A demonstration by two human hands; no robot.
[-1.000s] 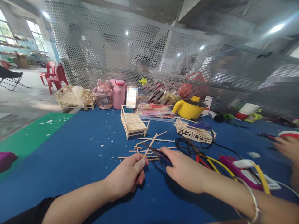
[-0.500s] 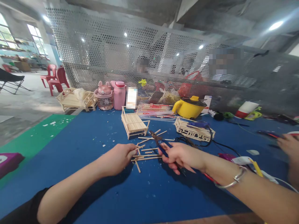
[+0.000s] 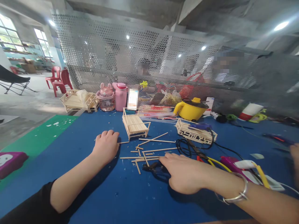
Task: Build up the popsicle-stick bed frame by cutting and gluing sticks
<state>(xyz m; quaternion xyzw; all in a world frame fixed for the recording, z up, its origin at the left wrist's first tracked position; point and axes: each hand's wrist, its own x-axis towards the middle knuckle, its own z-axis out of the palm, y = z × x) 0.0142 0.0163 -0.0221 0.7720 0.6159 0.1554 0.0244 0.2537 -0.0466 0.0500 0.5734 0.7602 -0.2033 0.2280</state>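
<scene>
My left hand (image 3: 106, 146) is palm down left of the loose sticks, its fingers curled. A thin wooden stick (image 3: 124, 142) juts from its right side. My right hand (image 3: 183, 171) is low over the table, palm down, with its fingertips at the right ends of several wooden sticks (image 3: 152, 157). Dark-handled pliers (image 3: 150, 167) lie beneath and left of it, jaws pointing left. Its palm and fingertips are hidden, so I cannot see whether it grips anything. Beyond the sticks stands a small stick-built bed frame (image 3: 135, 123).
Another stick model (image 3: 195, 132) with a blue tool on it stands right, beside a coiled black cable (image 3: 183, 147). Behind are a yellow pot (image 3: 191, 110), a pink jug (image 3: 121, 98) and a perforated metal screen (image 3: 98, 56). Another person's hand (image 3: 294, 154) shows at the right edge.
My left hand has moved left and away from the pile. My right hand has turned palm down and come lower, bringing the pliers from upright down to the table.
</scene>
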